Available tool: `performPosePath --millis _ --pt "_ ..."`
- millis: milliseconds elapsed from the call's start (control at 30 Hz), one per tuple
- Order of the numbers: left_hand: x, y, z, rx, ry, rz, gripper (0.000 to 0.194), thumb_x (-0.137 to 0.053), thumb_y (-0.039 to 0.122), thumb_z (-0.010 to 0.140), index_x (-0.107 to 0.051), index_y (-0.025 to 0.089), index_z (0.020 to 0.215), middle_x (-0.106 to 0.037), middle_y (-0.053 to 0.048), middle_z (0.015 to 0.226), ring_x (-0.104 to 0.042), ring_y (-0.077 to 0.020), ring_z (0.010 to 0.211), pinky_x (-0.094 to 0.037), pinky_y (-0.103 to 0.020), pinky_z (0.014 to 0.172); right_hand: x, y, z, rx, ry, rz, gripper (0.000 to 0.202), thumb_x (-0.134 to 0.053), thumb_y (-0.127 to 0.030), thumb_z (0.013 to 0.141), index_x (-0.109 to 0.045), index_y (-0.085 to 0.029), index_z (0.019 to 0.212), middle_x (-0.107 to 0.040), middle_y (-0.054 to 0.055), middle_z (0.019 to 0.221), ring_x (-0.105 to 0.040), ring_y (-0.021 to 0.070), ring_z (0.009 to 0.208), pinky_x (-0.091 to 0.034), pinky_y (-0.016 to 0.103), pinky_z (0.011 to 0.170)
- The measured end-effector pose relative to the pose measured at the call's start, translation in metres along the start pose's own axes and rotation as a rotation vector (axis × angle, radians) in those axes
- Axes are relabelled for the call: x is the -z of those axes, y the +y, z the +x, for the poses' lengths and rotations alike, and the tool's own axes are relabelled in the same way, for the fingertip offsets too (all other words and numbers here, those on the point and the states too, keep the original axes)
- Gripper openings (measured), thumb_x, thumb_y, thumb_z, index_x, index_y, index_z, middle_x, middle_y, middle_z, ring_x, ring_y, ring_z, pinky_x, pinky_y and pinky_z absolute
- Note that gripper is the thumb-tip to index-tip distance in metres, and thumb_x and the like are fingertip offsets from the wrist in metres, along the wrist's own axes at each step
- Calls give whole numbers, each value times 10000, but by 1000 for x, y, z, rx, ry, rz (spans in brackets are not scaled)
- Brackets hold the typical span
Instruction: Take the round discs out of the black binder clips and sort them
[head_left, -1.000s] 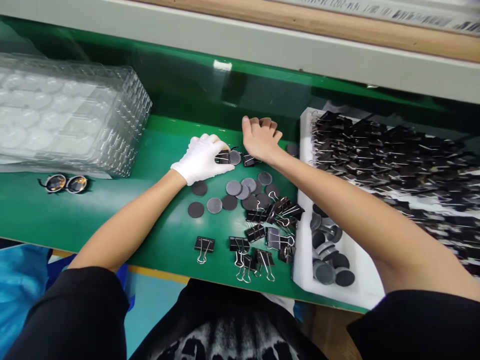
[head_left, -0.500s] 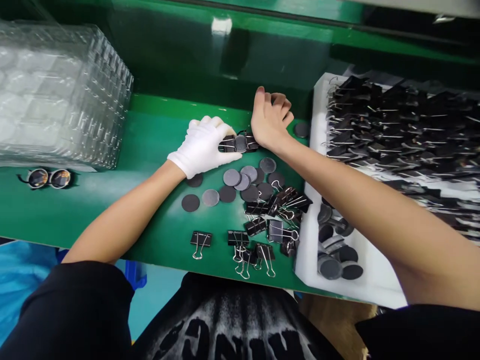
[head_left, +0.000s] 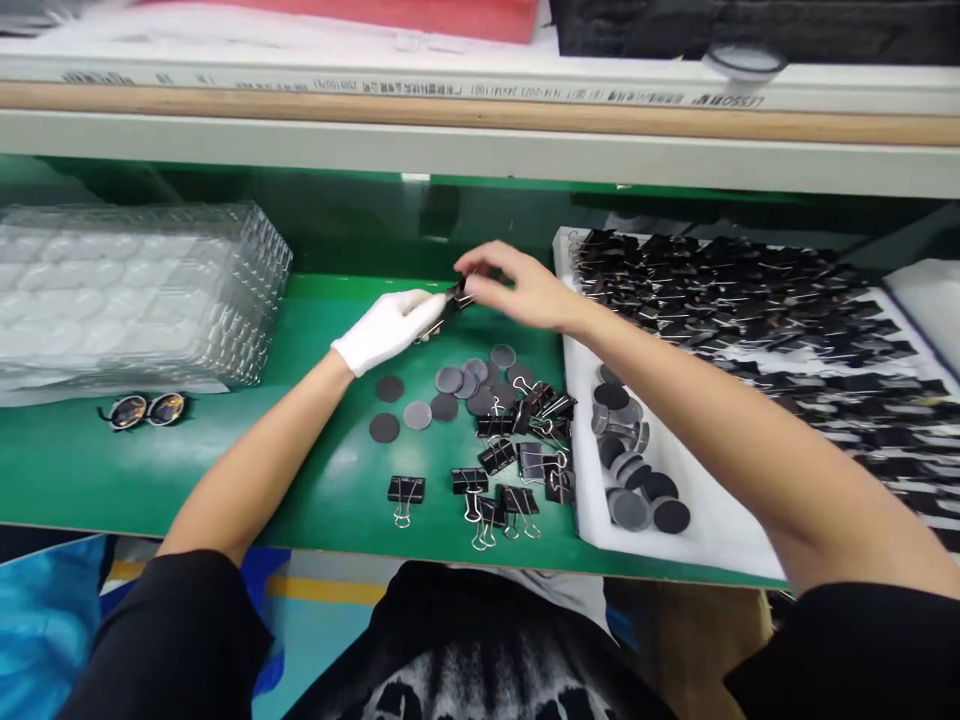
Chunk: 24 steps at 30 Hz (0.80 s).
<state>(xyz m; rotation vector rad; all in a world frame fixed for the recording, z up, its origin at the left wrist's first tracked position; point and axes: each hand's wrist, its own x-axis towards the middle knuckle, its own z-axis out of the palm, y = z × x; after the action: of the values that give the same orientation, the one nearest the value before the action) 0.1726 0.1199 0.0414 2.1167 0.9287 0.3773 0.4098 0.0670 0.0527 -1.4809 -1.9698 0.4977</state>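
Note:
My left hand point(head_left: 388, 328), in a white glove, grips a dark piece with black binder clips point(head_left: 450, 308) on it, tilted above the green table point(head_left: 330, 470). The bare fingers of my right hand point(head_left: 506, 285) are closed on the upper right end of the same clipped piece. Its details are partly hidden by my fingers. Below my hands lie several dark and grey round discs point(head_left: 418, 415). Nearer the table's front edge are several loose black binder clips point(head_left: 406, 490) with silver handles.
Stacked clear plastic trays point(head_left: 150, 290) stand at the left, with round sunglasses point(head_left: 147, 410) in front. At the right, a white foam tray point(head_left: 697, 545) holds rows of clipped pieces point(head_left: 720, 290) and thick discs point(head_left: 630, 508). A shelf edge point(head_left: 480, 140) crosses above.
The view has tilted up, showing the shelf. My right hand has turned and closed on the clipped piece, which is now lifted and tilted between both hands.

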Motion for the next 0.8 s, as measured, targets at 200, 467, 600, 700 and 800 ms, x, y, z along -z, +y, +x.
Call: performPosePath --millis 200,467,600,700,800 --pt "8 45 -22 -9 -116 27 592 -284 608 1059 -699 243 846 -724 -57 727 -673 -219 718 -536 -363 767 31 -32 -47 -57 -70 78 423 -710 -481 855 -777 -167 1130 -754 85 980 -661 232 863 -519 386 814" --pt "-5 27 -16 -96 -100 128 513 -400 571 1019 -666 237 1303 -784 -66 1092 -717 -233 895 -573 -386 867 128 -30 -147 -233 148 -6 341 -814 -458 825 -827 -253 1097 -802 66 1078 -721 278 991 -566 459 954" --pt "-13 -7 5 -13 17 42 501 -400 563 1052 -710 200 1205 -773 -81 1028 -700 -225 872 -565 -412 904 168 -2 -216 -295 283 -110 294 -845 -478 817 -847 -299 1050 -813 41 1066 -743 295 1018 -551 495 1015" --pt "-16 -17 9 0 47 -31 489 -421 567 1059 -713 198 1191 -767 -64 1031 -685 -205 855 -580 -399 869 169 22 -259 -310 311 -184 296 -823 -522 837 -848 -312 1044 -813 46 1057 -737 301 1041 -556 500 993" --pt "-17 -19 9 -9 52 -16 462 -433 572 1060 -724 228 1158 -765 -35 1003 -682 -195 846 -583 -395 844 154 40 -287 -342 310 -323 303 -757 -552 897 -833 -309 1063 -809 57 1035 -712 310 1068 -514 525 1001"
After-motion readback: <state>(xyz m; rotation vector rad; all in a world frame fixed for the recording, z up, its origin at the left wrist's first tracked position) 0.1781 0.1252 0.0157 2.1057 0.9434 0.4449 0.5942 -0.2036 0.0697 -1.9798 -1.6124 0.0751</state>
